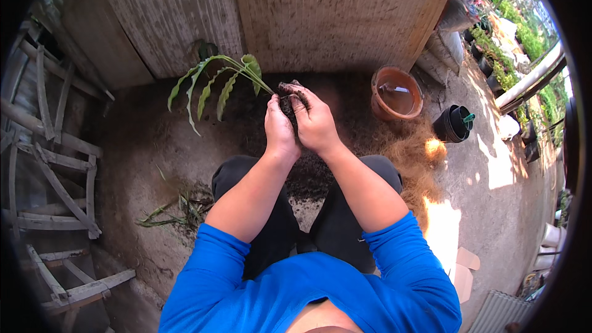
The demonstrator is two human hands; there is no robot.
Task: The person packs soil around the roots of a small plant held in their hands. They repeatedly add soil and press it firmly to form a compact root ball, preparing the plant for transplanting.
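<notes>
Between my two cupped hands sits a clump of dark soil [287, 107] around the base of a leafy plant [226, 76]. Its stems lean out to the left, and the long, wavy-edged green leaves droop. My left hand [280, 125] supports the clump from the left side. My right hand [314, 118] closes around it from the right, its fingers smeared with soil. The roots are hidden by the soil and my hands. Below, a heap of loose dark soil [310, 175] lies on the ground between my knees.
To the right stand a terracotta-coloured pot [377, 101] with water in it and stacked black nursery pots [444, 125]. Brown fibre [411, 162] is strewn nearby. Cut leaves [185, 210] lie at the left, by wooden frames [60, 222]. Upright panels [333, 18] bound the far side.
</notes>
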